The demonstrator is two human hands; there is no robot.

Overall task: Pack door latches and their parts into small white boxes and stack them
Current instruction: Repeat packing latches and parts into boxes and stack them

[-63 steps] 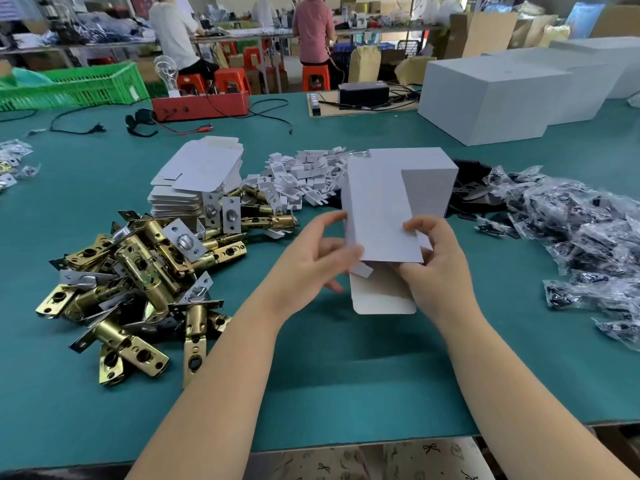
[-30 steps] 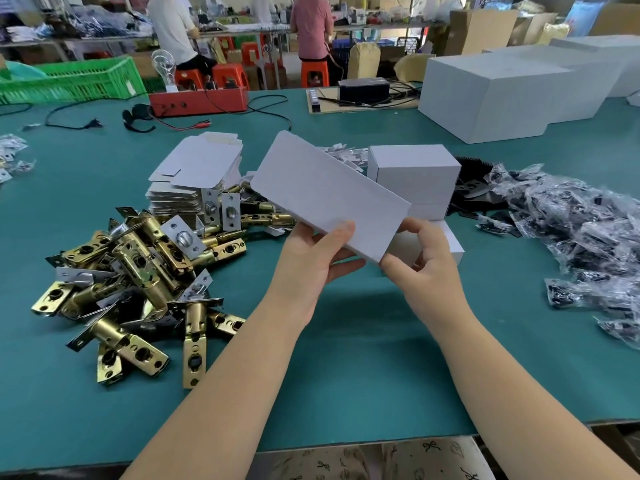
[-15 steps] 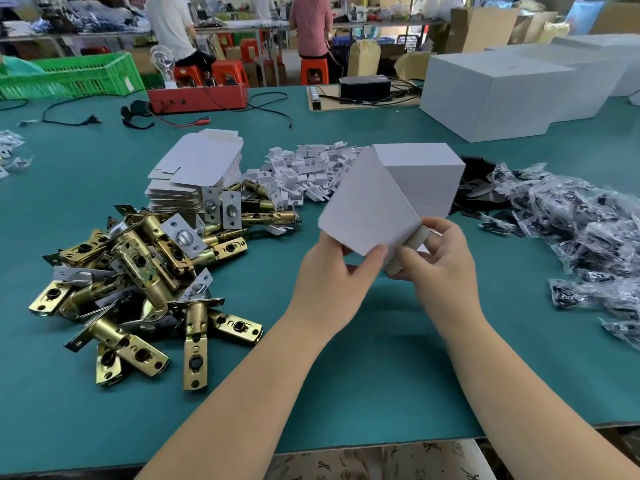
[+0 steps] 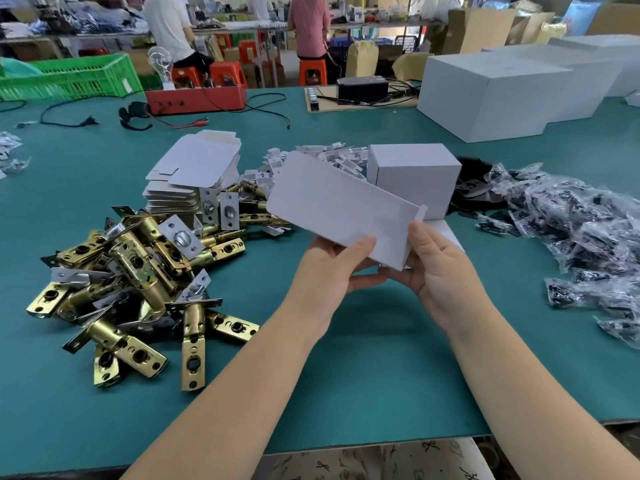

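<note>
**Both hands hold a white box above the green table**

Head view: the left hand [image 4: 327,271] grips the small white box [image 4: 341,207] at its near lower edge, thumb on top of the broad face and fingers curled beneath. The right hand [image 4: 438,268] holds the box's right end, thumb up beside a small flap that stands out at that end, fingers under the box. The box is raised off the green table [image 4: 363,368] and tilted, its long face toward the camera, its far end pointing up and left.

Just behind it stands a stack of closed white boxes [image 4: 415,178]. To the left lies a heap of brass door latches [image 4: 138,282], touching a pile of flat box blanks [image 4: 195,181] farther back. Small white card pieces [image 4: 329,155] are scattered between the blanks and the stack. At the right lie clear bags of dark parts [image 4: 571,230]. Large white cartons [image 4: 498,95] sit at the far right, a green crate [image 4: 69,77] at the far left.
</note>
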